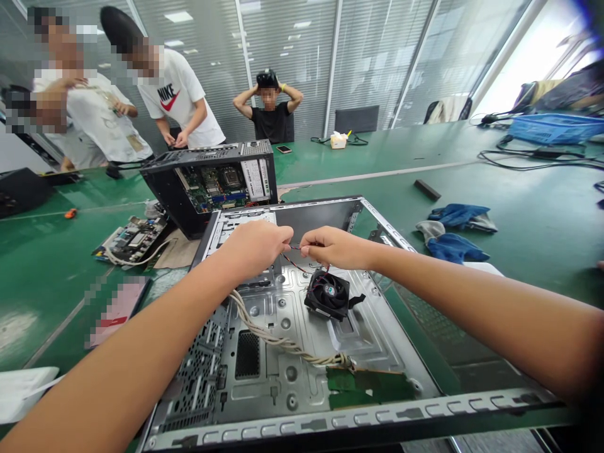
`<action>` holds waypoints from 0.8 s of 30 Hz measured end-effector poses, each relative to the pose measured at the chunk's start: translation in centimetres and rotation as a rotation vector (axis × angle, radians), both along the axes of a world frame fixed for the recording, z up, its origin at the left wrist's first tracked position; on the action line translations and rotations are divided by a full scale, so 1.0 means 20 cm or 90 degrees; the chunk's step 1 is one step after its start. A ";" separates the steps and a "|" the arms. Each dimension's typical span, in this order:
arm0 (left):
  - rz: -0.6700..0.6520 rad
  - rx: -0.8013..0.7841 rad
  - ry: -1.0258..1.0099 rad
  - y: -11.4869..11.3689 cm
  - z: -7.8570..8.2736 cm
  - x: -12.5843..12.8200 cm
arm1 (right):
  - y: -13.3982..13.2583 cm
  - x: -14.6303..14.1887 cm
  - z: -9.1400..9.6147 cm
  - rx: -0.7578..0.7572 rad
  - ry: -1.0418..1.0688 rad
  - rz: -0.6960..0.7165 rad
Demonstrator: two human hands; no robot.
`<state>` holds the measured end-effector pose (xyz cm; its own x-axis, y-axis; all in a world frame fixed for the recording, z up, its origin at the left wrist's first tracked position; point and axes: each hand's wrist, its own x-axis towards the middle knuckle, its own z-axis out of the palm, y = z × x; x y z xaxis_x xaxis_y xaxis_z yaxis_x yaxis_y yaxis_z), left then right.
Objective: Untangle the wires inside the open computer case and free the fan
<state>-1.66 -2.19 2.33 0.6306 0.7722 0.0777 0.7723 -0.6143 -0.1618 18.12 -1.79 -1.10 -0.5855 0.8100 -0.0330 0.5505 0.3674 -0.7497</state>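
An open metal computer case [283, 431] lies on its side in front of me. Above its floor, my left hand [264, 242] and my right hand [330, 247] pinch a thin dark-and-red fan cable [296, 265] between the fingertips, close together. The cable runs down to a black cooling fan [328, 292], which rests tilted on the case floor below my right hand. A black tab sticks out at the fan's right side. Nearer to me, a twisted bundle of beige wires [264, 335] crosses the case floor.
A second black case [172, 195] with an exposed motherboard stands behind. To its left lies a loose circuit board [134, 239]. Blue-grey gloves [457, 233] and a dark bar [427, 190] lie right on the green table [368, 170]. Several people are across the table.
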 end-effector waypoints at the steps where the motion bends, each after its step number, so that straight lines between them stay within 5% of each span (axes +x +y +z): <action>1: -0.002 -0.005 0.001 0.00 0.00 0.00 | 0.00 0.00 0.00 0.001 -0.002 0.002; 24: -0.034 -0.130 -0.156 0.02 -0.01 -0.04 | -0.01 0.00 0.03 0.048 -0.071 0.024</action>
